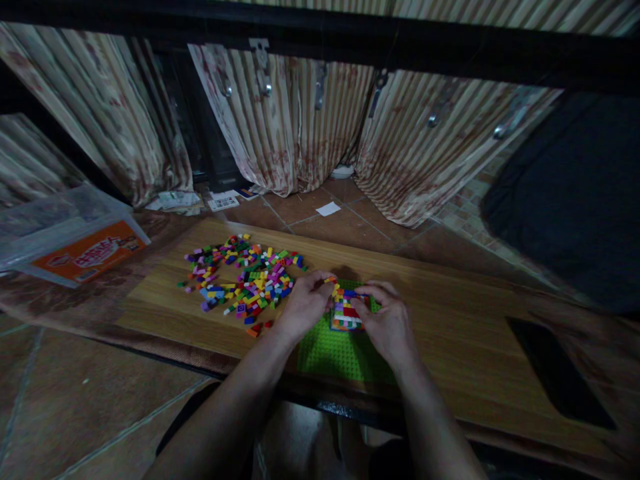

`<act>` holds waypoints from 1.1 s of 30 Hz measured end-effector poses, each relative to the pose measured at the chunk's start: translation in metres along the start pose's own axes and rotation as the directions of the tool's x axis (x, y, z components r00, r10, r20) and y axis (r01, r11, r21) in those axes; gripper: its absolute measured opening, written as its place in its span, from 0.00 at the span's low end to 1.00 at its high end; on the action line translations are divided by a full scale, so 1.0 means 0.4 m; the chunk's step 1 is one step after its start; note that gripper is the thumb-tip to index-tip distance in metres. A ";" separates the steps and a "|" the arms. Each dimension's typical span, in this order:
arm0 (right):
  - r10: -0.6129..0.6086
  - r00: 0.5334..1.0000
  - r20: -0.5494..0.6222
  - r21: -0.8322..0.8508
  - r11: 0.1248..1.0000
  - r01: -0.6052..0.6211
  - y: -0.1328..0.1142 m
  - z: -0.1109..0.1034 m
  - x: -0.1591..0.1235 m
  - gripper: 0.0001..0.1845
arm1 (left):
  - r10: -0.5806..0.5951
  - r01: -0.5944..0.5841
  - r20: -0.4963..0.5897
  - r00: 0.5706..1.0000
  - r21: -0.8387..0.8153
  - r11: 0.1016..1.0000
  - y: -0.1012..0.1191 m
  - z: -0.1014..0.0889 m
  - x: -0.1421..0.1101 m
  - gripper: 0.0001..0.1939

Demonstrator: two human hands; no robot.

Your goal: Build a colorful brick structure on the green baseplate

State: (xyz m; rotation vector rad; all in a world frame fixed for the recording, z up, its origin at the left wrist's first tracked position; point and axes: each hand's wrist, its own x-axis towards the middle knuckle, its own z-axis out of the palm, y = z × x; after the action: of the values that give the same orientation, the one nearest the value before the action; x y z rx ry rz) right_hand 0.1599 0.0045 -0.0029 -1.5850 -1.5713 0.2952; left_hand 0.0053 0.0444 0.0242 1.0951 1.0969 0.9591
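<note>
Striped curtains (320, 127) hang beyond a tiled floor (270, 207); nearer, a wooden board (465, 333) carries the work. Head view, dim light. Small multicoloured brick build (345, 315) sits on the upper part of a green studded baseplate (333, 357), between my hands. Right hand (390, 323): curled around the build's right side, thumb and fingers gripping it. Left hand (306, 303): bent fingers by orange and yellow bricks (331, 281) at the far left corner; pinching or merely touching, I cannot tell. Loose bricks (260, 280) spread left of the baseplate, with a clear tub (90, 247) farther left. Step in hand, my reading: fitting or adjusting bricks on the build's far edge. Such a move calls for studs lined up, even downward pressure, and the right hand bracing the side.
</note>
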 end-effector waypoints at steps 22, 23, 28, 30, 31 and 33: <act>0.454 0.886 0.093 0.378 0.807 -0.453 0.016 0.039 0.014 0.15 | 0.064 -0.064 0.022 0.998 0.008 0.998 -0.024 -0.005 0.004 0.04; 0.466 0.880 0.090 0.387 0.798 -0.462 0.016 0.041 0.014 0.15 | 0.059 -0.059 0.026 0.998 -0.003 0.998 -0.024 -0.005 0.003 0.04; 0.480 0.874 0.073 0.392 0.792 -0.468 0.011 0.050 0.014 0.13 | 0.032 -0.032 0.033 0.999 0.008 0.999 -0.018 -0.002 -0.002 0.03; 0.464 0.884 0.064 0.359 0.815 -0.454 0.007 0.051 0.015 0.13 | 0.006 -0.007 0.034 0.999 0.023 1.000 -0.017 -0.002 -0.002 0.04; 0.456 0.887 0.064 0.344 0.825 -0.449 0.005 0.051 0.015 0.13 | -0.003 0.002 0.038 0.999 0.027 1.000 -0.018 -0.003 -0.002 0.04; 0.447 0.892 0.069 0.334 0.832 -0.443 0.004 0.050 0.014 0.13 | -0.001 0.000 0.045 0.999 0.031 1.000 -0.022 -0.005 -0.001 0.05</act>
State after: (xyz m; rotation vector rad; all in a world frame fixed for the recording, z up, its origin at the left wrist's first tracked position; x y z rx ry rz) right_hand 0.1481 0.0177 -0.0140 -1.6477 -1.0459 0.7704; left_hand 0.0039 0.0424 0.0156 1.1359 1.0782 0.9157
